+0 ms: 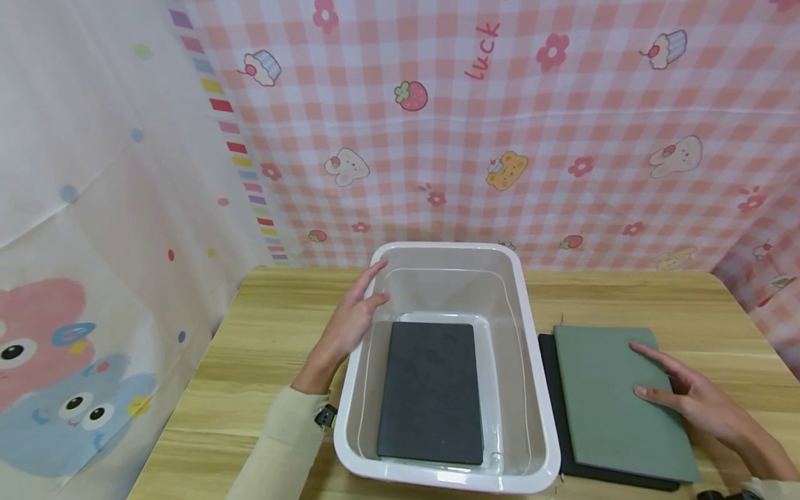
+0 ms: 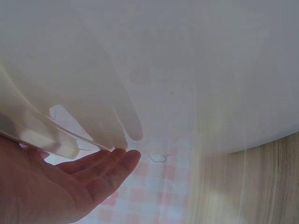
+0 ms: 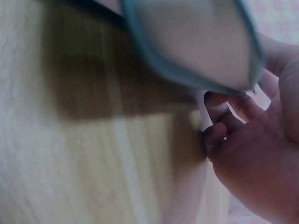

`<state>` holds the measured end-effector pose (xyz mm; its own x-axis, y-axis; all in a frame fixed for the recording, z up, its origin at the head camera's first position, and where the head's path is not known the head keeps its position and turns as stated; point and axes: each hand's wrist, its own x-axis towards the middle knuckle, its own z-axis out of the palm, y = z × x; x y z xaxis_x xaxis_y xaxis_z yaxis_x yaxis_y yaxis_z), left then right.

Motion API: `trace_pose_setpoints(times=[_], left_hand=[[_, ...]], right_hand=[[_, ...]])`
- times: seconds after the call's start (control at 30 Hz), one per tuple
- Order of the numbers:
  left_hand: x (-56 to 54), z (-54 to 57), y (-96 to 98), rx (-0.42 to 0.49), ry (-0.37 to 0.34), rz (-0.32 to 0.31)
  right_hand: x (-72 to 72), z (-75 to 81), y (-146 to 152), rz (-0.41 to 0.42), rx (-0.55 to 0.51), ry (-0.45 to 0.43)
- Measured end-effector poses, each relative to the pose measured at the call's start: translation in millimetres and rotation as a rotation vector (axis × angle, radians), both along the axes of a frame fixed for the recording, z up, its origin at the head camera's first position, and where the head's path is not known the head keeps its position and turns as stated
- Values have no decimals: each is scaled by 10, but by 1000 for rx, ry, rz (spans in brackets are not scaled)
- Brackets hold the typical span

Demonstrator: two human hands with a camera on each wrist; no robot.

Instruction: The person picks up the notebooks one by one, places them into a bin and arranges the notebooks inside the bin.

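A pale plastic bin (image 1: 541, 423) stands on the table with a dark grey notebook (image 1: 431, 392) flat on its floor. My left hand (image 1: 350, 319) holds the bin's left rim, thumb over the inner side; in the left wrist view its fingers lie against the outer wall. To the right of the bin, a green notebook (image 1: 619, 403) overlaps a black notebook (image 1: 565, 423) beneath it. My right hand (image 1: 700, 399) grips the green notebook's right edge, with thumb and index finger on the cover. Other fingers curl at its underside in the right wrist view, where the green edge (image 3: 161, 70) appears lifted.
The wooden table (image 1: 275, 347) extends on both sides of the bin. Behind it hangs a pink checked cloth (image 1: 437, 139), close to the bin's far end. A white cartoon-print curtain (image 1: 112, 208) hangs along the left.
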<state>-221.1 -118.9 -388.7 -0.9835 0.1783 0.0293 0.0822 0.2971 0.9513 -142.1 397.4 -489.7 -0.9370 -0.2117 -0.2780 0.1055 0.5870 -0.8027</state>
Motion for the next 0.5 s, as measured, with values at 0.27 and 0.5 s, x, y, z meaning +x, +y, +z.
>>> trace_pose_setpoints(times=[0.27,0.5], left_hand=[[6,-4,-16,-7,2,-7],[2,-7,-15,-14,4,-7]], right_hand=[[-1,30,-20,-3,9,0],[-10,36,-29,-16,-18,0]])
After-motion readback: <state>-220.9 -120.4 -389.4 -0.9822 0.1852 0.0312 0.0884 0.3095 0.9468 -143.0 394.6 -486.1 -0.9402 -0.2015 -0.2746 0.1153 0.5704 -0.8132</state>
